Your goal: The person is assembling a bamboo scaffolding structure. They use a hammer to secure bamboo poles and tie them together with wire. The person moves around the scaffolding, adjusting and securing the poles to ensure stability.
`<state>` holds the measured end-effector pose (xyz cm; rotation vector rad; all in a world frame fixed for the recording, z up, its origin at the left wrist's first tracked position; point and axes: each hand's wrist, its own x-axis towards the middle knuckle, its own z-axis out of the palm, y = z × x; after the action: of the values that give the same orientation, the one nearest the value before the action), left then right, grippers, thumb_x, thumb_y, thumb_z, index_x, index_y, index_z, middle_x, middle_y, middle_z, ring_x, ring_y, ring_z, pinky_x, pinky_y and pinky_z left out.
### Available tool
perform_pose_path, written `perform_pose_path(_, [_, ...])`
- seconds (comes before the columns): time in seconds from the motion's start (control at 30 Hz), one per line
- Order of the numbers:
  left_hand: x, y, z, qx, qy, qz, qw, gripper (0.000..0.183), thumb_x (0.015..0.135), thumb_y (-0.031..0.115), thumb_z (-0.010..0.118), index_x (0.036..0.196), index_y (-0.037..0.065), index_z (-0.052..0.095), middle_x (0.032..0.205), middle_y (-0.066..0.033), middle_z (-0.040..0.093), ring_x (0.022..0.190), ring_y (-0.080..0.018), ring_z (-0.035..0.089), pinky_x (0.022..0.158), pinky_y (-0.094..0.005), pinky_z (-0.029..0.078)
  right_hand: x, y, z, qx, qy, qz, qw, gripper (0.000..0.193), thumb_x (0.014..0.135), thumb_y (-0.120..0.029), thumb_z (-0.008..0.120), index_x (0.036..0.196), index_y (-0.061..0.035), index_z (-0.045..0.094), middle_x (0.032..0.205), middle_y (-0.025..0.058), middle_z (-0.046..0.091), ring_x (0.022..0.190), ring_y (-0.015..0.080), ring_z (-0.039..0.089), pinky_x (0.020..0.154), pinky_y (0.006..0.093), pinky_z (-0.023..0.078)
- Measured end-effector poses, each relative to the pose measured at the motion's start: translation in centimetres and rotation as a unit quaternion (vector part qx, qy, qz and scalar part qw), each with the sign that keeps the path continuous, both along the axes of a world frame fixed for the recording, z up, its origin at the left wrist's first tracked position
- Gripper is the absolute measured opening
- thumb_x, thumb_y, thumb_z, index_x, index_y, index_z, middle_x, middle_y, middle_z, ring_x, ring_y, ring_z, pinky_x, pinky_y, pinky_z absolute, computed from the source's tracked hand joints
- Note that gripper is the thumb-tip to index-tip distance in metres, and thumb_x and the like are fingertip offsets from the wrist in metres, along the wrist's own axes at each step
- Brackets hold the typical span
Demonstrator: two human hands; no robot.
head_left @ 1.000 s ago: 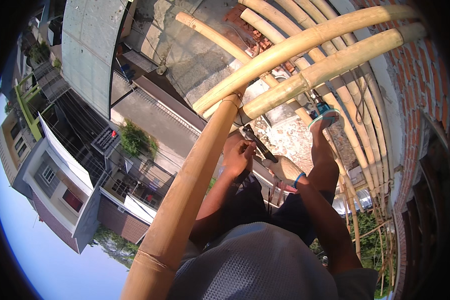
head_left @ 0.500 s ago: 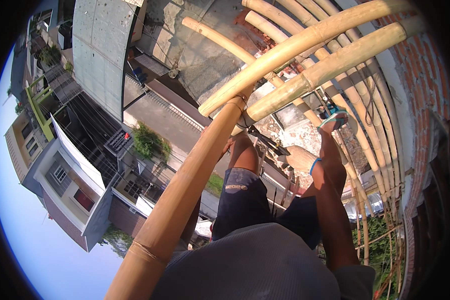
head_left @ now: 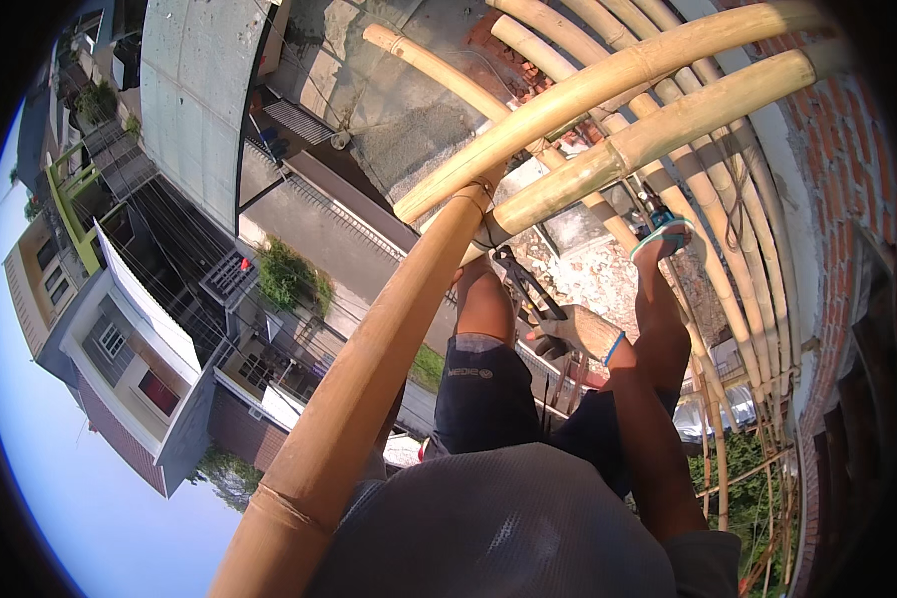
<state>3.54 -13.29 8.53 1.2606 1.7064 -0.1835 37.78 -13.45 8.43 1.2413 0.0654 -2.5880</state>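
In my right hand (head_left: pixel 580 334), which wears a pale work glove with a blue cuff, are the handles of dark metal pincers (head_left: pixel 530 287). The fingers are closed round them. The pincers' head is up at a lashed joint, by the end of a thick bamboo pole (head_left: pixel 658 145). A second bamboo pole (head_left: pixel 608 95) runs alongside it, and a large slanting bamboo pole (head_left: pixel 354 384) meets both at the wire tie (head_left: pixel 480 191). My left arm passes behind the slanting pole, which hides nearly all of my left hand; its fingers cannot be made out.
I am high up on bamboo scaffolding. My sandalled foot (head_left: pixel 663 237) rests among several bamboo poles (head_left: pixel 713 189) at the right. A brick wall (head_left: pixel 847 179) rises beyond them. Far below lie rubble (head_left: pixel 608 267), a street and houses (head_left: pixel 135 349).
My gloved right hand has turned and shifted slightly; its fingers now show round the pincers' handles. The pincers tilt differently at the joint. The view has shifted a little.
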Motion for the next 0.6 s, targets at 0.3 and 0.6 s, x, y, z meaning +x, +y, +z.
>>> perform_pose_path(0.3, [-0.2, 0.0, -2.6, -0.079, 0.023, -0.012, 0.997, 0.053, 0.088, 0.021, 0.074, 0.133, 0.001, 0.055, 0.124, -0.024, 0.063, 0.115, -0.0406, 0.062, 0.094, -0.05, 0.05, 6.4, 3.2, -0.1, 0.422, -0.206, 0.417, 0.779, 0.032, 0.094, -0.024, 0.064, 0.114, 0.0003, 0.062, 0.103, 0.0291, 0.07, 0.104, 0.0457, 0.067, 0.091, 0.0516, 0.052])
perform_pose_path(0.6, [8.7, -3.7, 3.1, 0.24, 0.217, 0.04, 0.945, 0.056, 0.086, 0.016, 0.074, 0.135, -0.002, 0.053, 0.125, -0.0267, 0.06, 0.114, -0.0462, 0.059, 0.098, -0.0542, 0.046, 11.1, 22.2, 2.2, 0.678, -0.419, 0.073, 0.6, 0.031, 0.097, -0.026, 0.069, 0.118, -0.0045, 0.061, 0.103, 0.0202, 0.069, 0.095, 0.0397, 0.068, 0.081, 0.0475, 0.053])
